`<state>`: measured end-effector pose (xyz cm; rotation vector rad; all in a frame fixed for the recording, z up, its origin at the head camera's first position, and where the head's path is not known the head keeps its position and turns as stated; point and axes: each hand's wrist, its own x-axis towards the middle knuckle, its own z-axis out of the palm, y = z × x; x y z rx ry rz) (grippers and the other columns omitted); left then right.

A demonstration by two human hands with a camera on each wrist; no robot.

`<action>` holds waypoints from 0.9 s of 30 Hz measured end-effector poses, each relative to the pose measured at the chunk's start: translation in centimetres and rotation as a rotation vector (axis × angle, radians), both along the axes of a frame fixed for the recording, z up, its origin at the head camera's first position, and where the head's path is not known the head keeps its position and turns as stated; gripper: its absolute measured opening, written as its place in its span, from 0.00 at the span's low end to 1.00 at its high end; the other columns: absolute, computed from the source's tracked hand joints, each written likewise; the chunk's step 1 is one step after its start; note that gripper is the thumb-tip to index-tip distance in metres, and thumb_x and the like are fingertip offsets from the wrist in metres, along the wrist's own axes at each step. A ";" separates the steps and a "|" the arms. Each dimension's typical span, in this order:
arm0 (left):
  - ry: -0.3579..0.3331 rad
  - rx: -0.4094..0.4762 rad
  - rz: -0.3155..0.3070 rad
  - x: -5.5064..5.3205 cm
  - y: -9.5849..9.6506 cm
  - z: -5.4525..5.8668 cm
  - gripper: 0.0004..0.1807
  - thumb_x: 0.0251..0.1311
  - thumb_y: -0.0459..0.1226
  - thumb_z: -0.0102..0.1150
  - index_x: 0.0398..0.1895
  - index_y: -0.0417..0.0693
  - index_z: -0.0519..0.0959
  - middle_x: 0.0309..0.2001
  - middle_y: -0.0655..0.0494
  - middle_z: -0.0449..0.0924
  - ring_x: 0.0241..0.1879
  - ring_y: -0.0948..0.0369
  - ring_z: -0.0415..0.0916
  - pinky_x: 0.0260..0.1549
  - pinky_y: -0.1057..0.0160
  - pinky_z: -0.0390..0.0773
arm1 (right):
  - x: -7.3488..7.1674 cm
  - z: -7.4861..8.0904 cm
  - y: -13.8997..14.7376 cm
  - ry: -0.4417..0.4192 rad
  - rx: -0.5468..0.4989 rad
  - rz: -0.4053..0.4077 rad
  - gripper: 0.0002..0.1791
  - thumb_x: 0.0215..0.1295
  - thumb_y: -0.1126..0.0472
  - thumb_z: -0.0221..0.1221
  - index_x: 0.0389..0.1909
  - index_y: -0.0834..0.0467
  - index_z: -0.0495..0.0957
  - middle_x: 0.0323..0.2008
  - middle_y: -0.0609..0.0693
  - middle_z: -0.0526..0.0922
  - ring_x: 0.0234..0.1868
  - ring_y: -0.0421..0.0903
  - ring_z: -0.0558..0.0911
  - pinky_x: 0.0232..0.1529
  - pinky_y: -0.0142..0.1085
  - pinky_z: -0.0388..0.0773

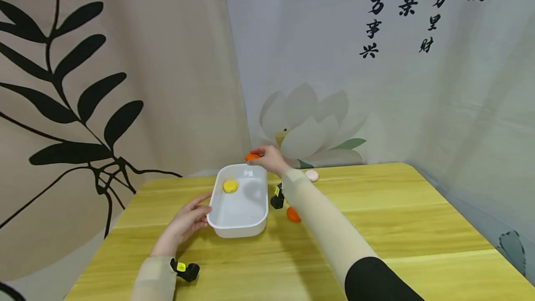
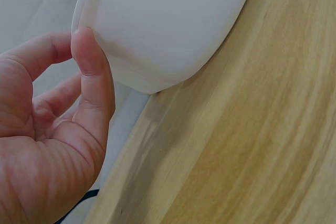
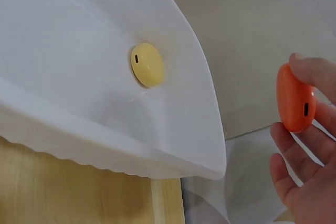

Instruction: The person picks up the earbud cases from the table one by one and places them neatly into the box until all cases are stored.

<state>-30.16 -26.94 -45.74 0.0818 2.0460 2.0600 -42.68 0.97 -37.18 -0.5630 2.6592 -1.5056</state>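
Note:
A white rectangular dish (image 1: 240, 208) stands on the table, with a small yellow rounded disc (image 1: 230, 186) lying inside towards its far left. My left hand (image 1: 190, 222) grips the dish's left side; in the left wrist view the thumb (image 2: 92, 61) lies at the rim, a finger behind it. Above the dish's far right corner, my right hand (image 1: 271, 159) pinches a smooth orange rounded disc (image 3: 295, 100) between thumb and fingers. That disc has a small black slot on its side, as does the yellow one.
Another orange disc (image 1: 293, 214) lies on the wooden table (image 1: 397, 226) to the right of the dish, partly behind the right sleeve. A pale pink disc (image 1: 312, 175) sits near the table's back edge. A printed cloth (image 1: 188, 59) hangs behind the table.

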 end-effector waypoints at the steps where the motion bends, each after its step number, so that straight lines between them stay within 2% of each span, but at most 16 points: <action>1: 0.002 0.002 -0.001 0.0 -0.1 0.1 0.36 0.67 0.33 0.55 0.75 0.42 0.52 0.40 0.46 0.78 0.26 0.63 0.74 0.28 0.70 0.78 | -0.1 0.0 -0.1 0.003 -0.002 -0.001 0.25 0.58 0.56 0.68 0.57 0.59 0.78 0.53 0.52 0.80 0.51 0.48 0.77 0.53 0.39 0.75; 8: -0.007 -0.005 0.005 -0.1 -0.1 0.4 0.36 0.67 0.33 0.55 0.75 0.43 0.53 0.40 0.46 0.78 0.26 0.63 0.74 0.28 0.69 0.78 | -0.2 -0.2 -0.8 0.013 0.009 -0.010 0.24 0.58 0.57 0.68 0.56 0.58 0.79 0.53 0.52 0.80 0.50 0.48 0.77 0.53 0.37 0.75; 22: 0.002 -0.004 0.004 0.0 0.0 0.3 0.35 0.67 0.32 0.55 0.75 0.43 0.54 0.41 0.44 0.79 0.27 0.63 0.75 0.28 0.70 0.78 | -0.3 -0.3 -2.0 -0.027 -0.042 -0.008 0.24 0.59 0.58 0.68 0.56 0.59 0.79 0.52 0.52 0.81 0.50 0.48 0.77 0.51 0.37 0.76; 27: 0.004 -0.008 0.010 0.0 0.1 0.2 0.35 0.67 0.31 0.54 0.75 0.43 0.55 0.41 0.44 0.78 0.27 0.63 0.74 0.27 0.70 0.78 | -0.1 -0.3 -2.1 -0.010 -0.040 0.001 0.25 0.58 0.58 0.68 0.57 0.60 0.78 0.52 0.54 0.80 0.51 0.49 0.77 0.53 0.38 0.75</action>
